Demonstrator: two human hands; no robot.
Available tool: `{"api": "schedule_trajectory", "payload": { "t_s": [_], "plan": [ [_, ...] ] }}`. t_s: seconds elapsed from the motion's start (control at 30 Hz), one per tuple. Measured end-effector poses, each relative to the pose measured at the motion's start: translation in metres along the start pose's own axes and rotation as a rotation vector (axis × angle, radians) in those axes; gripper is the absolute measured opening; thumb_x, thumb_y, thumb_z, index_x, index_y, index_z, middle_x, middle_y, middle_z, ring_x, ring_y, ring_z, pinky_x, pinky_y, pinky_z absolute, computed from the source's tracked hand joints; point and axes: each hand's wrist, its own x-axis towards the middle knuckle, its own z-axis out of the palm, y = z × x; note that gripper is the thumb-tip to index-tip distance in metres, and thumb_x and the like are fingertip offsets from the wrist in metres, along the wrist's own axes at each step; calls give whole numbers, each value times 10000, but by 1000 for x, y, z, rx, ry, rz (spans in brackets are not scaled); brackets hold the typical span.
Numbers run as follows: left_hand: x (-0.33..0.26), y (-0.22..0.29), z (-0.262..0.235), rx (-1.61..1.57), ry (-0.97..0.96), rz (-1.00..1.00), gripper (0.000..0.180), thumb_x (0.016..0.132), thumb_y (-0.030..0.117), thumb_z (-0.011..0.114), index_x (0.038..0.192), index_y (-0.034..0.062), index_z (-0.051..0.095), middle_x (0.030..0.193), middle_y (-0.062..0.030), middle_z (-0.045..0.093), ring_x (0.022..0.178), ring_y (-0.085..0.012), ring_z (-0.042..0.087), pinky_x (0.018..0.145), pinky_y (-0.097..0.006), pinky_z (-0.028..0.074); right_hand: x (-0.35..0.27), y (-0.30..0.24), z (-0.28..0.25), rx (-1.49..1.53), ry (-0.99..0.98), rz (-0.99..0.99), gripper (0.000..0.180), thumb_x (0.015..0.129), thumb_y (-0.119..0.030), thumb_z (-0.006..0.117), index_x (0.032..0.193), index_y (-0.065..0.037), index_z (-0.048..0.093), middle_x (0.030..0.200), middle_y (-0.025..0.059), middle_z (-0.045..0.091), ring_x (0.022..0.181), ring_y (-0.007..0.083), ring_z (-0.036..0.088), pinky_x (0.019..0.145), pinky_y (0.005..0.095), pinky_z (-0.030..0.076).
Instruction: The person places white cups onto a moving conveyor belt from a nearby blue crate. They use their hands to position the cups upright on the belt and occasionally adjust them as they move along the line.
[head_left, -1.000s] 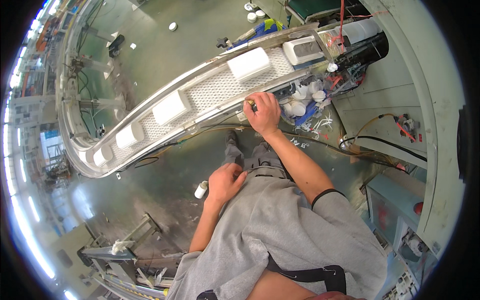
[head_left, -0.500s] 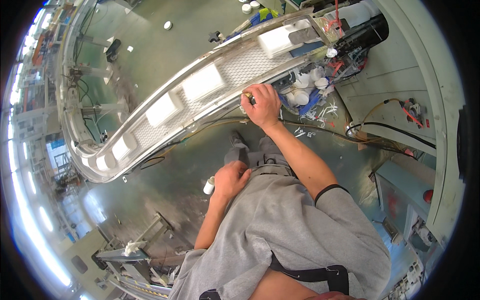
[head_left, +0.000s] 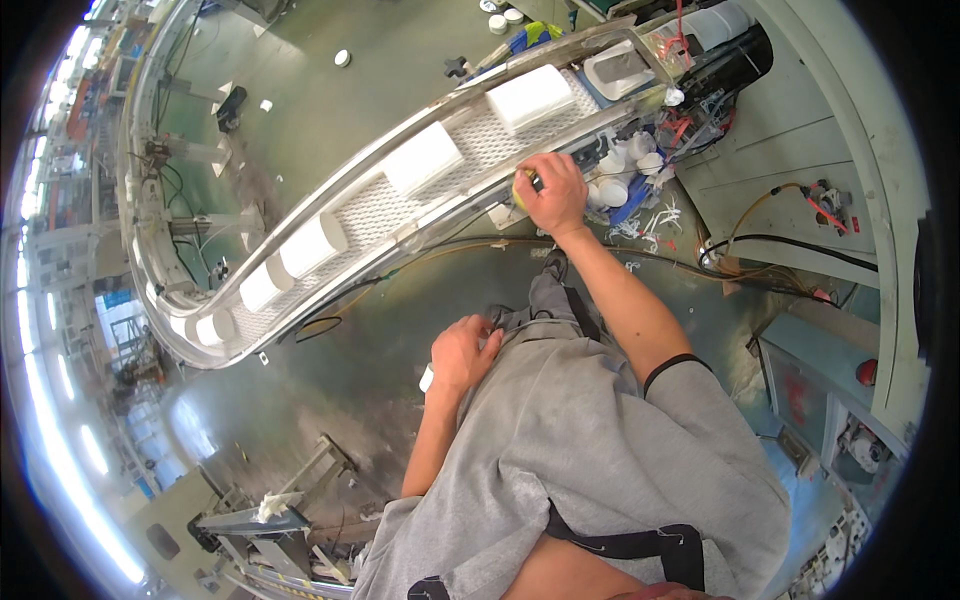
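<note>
My right hand (head_left: 553, 195) is over the near rail of the conveyor, its fingers curled round a small yellow-and-black thing (head_left: 520, 187); its kind I cannot make out. Just beyond it, white bundles with rounded ends, such as this one (head_left: 423, 160), lie on the perforated conveyor belt (head_left: 372, 208). My left hand (head_left: 465, 355) hangs by my waist at the front of my grey trousers, its fingers loosely bent and holding nothing that I can see. Behind that wrist a white cylinder (head_left: 427, 378) shows in part, apparently on the floor.
Under the conveyor's right end are white round pieces (head_left: 612, 190), blue material and cables. Paper scraps (head_left: 655, 228) litter the floor there. A hose (head_left: 455, 243) runs below the near rail. A grey machine cabinet (head_left: 775, 160) stands at right, a metal frame (head_left: 310, 470) at lower left.
My right hand has moved right along the near rail with the yellow-and-black thing. White bundles have shifted along the belt. My left hand has barely moved and now covers more of the white cylinder.
</note>
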Motion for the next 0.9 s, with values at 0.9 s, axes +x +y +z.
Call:
{"api": "schedule_trajectory", "payload": {
  "t_s": [0.9],
  "plan": [
    [-95,-7,-4,-205,235,-285,204,911,233,695,947,32,700,822,-66,713,720,-161,665,705,-286,518,-4,3,-5,46,16,9,130,805,-281,680,796,-151,677,865,30,657,897,280,618,792,417,493]
  ]
}}
